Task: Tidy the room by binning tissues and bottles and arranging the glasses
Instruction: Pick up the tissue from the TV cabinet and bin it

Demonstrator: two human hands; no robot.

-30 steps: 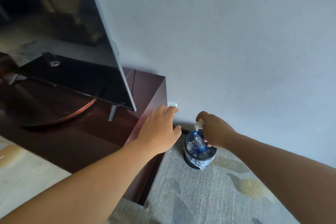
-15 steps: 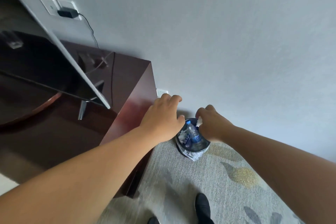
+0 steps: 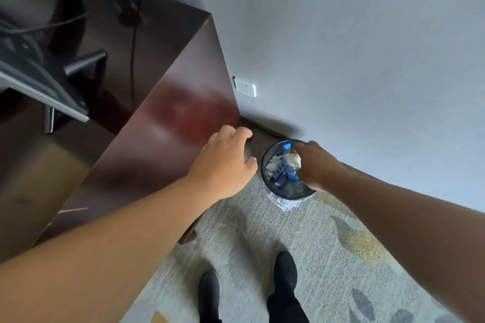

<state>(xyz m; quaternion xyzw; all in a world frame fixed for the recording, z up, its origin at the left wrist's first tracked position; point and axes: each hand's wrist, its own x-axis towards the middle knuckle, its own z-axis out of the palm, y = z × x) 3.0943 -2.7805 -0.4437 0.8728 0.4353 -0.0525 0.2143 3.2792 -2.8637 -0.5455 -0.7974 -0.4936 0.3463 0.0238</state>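
Note:
A small round black bin with a clear liner stands on the carpet against the wall. Inside it lie a plastic bottle with a blue cap and blue label, and crumpled white tissues. My right hand hovers over the bin's mouth, its fingers pinched on a white tissue just above the bottle. My left hand rests with fingers spread against the side of the dark wooden cabinet, left of the bin, holding nothing.
A TV on a metal stand sits on the cabinet top, with cables behind it. A white wall socket is low on the grey wall. My two black shoes stand on the patterned carpet.
The view has tilted down and closer to the bin. My right hand has dropped lower over the bin with the tissue. My left hand has slid down the cabinet side.

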